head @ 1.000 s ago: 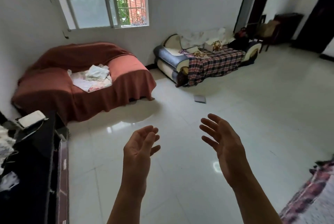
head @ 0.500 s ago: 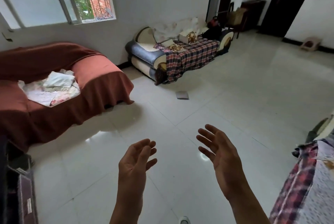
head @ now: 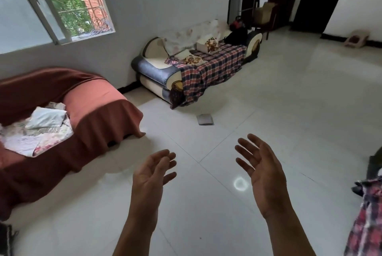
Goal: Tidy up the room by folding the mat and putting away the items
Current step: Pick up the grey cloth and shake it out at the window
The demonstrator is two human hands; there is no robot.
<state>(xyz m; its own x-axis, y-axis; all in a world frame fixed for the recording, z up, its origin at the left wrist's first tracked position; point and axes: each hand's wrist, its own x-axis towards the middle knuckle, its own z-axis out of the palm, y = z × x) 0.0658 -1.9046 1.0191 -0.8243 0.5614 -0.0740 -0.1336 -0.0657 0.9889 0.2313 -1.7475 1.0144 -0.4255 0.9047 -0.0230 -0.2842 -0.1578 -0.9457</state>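
Over the tiled floor, your left hand and right hand hang empty, fingers spread; floral mat looks limp, so take it by its corners.

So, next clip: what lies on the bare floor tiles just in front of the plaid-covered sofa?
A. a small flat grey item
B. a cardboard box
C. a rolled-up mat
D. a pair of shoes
A. A small flat grey item lies alone on the floor tiles just in front of the plaid-covered sofa; both hands, left hand and right hand, are open and empty.
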